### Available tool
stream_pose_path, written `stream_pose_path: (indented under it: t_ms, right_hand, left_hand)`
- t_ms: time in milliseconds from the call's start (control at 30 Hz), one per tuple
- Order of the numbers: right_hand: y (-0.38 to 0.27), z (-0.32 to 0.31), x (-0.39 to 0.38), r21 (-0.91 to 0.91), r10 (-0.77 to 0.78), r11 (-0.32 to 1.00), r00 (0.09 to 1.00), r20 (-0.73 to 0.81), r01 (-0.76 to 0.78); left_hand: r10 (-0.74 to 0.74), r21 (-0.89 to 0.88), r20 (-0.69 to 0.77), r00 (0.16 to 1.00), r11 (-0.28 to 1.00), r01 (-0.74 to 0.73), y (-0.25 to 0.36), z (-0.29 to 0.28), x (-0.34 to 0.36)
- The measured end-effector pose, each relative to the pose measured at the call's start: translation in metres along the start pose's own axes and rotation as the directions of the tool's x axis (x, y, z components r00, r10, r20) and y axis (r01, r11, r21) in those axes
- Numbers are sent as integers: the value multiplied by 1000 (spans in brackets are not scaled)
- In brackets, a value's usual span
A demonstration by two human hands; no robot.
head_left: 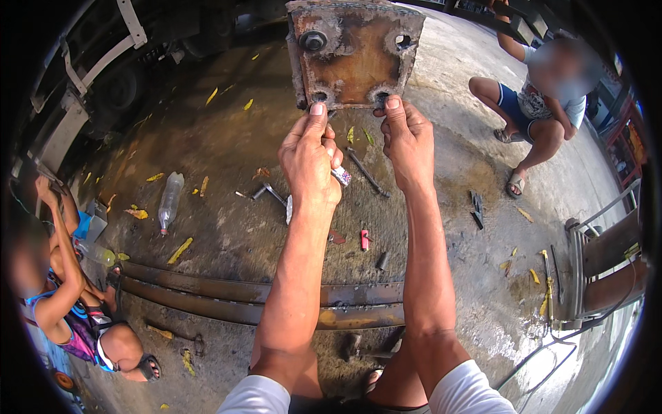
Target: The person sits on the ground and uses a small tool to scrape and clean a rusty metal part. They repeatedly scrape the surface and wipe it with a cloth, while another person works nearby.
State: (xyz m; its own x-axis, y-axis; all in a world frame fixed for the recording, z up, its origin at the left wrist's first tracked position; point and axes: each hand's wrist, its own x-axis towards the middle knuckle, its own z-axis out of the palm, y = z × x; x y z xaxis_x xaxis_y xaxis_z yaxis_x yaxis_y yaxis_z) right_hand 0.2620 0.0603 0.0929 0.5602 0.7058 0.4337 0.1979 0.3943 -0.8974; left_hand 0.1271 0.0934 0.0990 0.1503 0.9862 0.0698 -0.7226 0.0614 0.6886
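A rusty, squarish steel plate [357, 65] with burnt-edged holes at its corners and a bolt head [314, 41] at its upper left is held upright in front of me. My left hand [310, 155] grips its lower edge, thumb by the lower left hole, fingers curled; a small purple-and-white object shows beside that hand. My right hand [408, 145] pinches the same edge at the lower right hole. On the concrete below lie a long dark bar tool [367, 172], an angled metal wrench [276, 195], a pink-red lighter [365, 239] and a short metal cylinder [383, 261].
A truck's underside and wheel [117, 90] fill the upper left. One person [58, 303] crouches at left, another [534, 117] at upper right. Long steel bars [227, 290], a plastic bottle [170, 203] and leaves lie on the floor [214, 241]. A metal frame with cylinders [610, 269] stands at right.
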Motion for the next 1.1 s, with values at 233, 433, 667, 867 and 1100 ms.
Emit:
stream_pose_path:
  t_ms: [233,433,667,867,1100]
  right_hand:
    - [-11,-3,-5,80,115,990,993,38,-117]
    - [-13,-4,-4,65,136,988,987,80,-141]
    - [-4,12,-9,221,109,970,994,-10,-104]
    - [-10,13,-12,386,166,912,985,-49,-135]
    - [-7,11,-10,378,171,915,984,-41,-143]
  left_hand:
    - [5,20,-19,1000,1000,-5,5,5,-5]
    - [32,37,-69,997,999,-29,4,9,-6]
    - [52,57,-58,997,997,-49,6,9,-5]
    - [-44,3,-19,999,999,44,1,12,-10]
    - [-30,25,13,999,999,29,1,5,-7]
